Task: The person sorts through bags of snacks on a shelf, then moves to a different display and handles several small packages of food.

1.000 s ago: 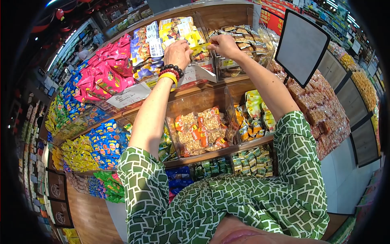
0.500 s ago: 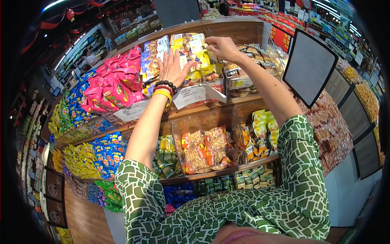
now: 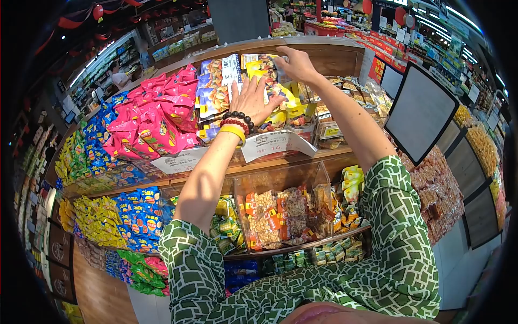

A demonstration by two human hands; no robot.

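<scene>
Two bare hands are raised to the top shelf (image 3: 324, 51) of a snack display, both arms sleeved in a green-and-white mosaic print. The left hand (image 3: 258, 100), fingers spread, is laid flat against the front of the yellow snack packets (image 3: 288, 100), which stand upright in the upper bin at about twelve o'clock. The right hand (image 3: 294, 63), fingers bunched together, is closed on the top edge of the rearmost packet in that stack. Three bracelets (image 3: 234, 124), one dark beaded, one red and one yellow, are worn on the left wrist. Two white price cards (image 3: 278, 144) are clipped to the shelf edge below the hands. Pink bags (image 3: 154, 121) are heaped at ten o'clock, and one blank sign board (image 3: 421, 113) is angled at three o'clock.
</scene>
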